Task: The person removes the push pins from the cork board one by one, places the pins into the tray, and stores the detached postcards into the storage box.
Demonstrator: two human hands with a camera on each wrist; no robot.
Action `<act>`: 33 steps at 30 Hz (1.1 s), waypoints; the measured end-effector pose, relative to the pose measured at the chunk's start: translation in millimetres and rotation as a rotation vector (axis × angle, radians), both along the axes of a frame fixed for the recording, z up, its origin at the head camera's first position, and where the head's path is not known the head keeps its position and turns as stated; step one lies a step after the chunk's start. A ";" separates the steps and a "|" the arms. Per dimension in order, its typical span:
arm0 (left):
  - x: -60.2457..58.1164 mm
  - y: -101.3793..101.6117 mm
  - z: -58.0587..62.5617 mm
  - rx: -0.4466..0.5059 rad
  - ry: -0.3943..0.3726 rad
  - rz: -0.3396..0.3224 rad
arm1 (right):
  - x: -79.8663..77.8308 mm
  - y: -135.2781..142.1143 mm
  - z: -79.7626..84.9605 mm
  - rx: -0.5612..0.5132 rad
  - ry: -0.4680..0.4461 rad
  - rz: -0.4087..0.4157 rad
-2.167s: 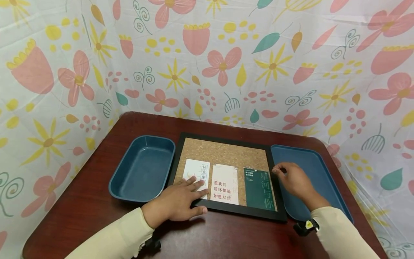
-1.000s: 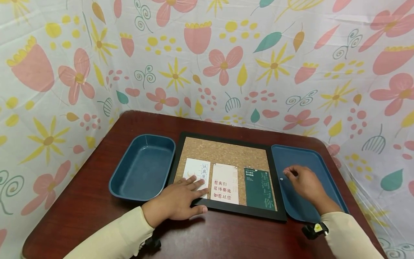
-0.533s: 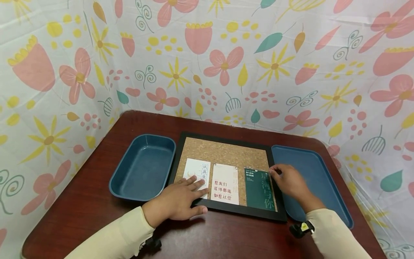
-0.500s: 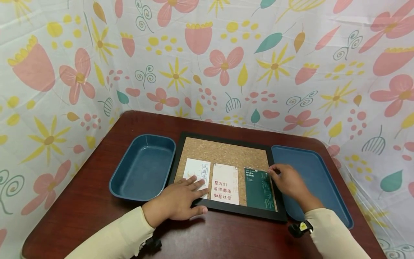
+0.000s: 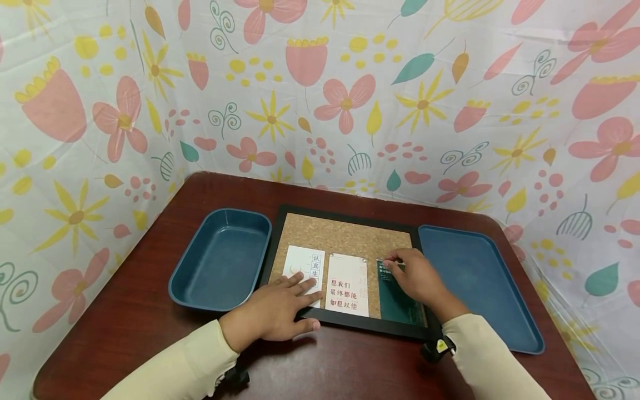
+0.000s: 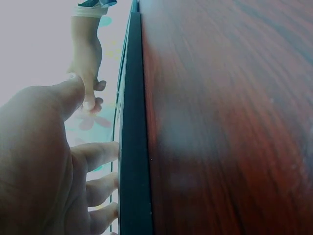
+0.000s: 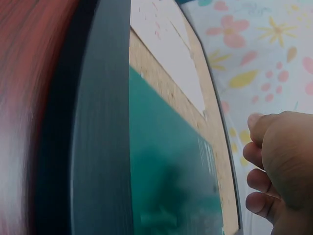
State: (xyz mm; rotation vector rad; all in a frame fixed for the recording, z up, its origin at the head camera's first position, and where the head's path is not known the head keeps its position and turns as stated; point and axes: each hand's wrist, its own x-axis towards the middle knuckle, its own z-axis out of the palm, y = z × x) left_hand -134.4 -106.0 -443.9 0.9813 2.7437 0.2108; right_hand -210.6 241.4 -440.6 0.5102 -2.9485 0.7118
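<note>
A black-framed cork board [image 5: 350,225] lies on the table with three cards along its lower part. My left hand [image 5: 277,308] lies spread on the lower left of the board, fingers straight over the white card [image 5: 299,255]. A cream card with red lettering [image 5: 345,283] is in the middle, a round pin at its top right corner. My right hand [image 5: 412,275] is over the dark green card [image 5: 395,303], thumb and forefinger brought together near its top left. Whether a pin sits between those fingertips cannot be seen. In the right wrist view, the right hand's other fingers [image 7: 261,181] are curled.
An empty-looking deep blue tray [image 5: 220,261] stands left of the board. On the right is a shallow blue tray [image 5: 480,283], its near left part behind my right arm. Flowered cloth [image 5: 345,139] hangs behind the dark red table [image 5: 360,361].
My right hand went from the board's right edge over the right tray, where a silver pin showed by its fingertips, then back to the green card's top right, now its top left. My left hand stays.
</note>
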 end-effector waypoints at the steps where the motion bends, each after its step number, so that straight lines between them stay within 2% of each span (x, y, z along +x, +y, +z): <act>1: -0.1 0.0 0.1 -0.001 -0.001 0.001 | -0.6 -3.3 -0.5 -0.001 0.003 0.004; 13: -0.6 0.1 -3.9 0.017 0.013 -0.010 | -3.2 -40.9 -7.2 -0.030 0.032 0.067; 25: -0.7 -2.0 -2.3 0.009 0.010 -0.007 | -4.1 -77.6 -9.4 -0.037 -0.022 0.157; 33: -0.4 -2.3 -1.6 0.015 0.028 -0.021 | -6.6 -90.4 -14.9 0.029 0.019 0.259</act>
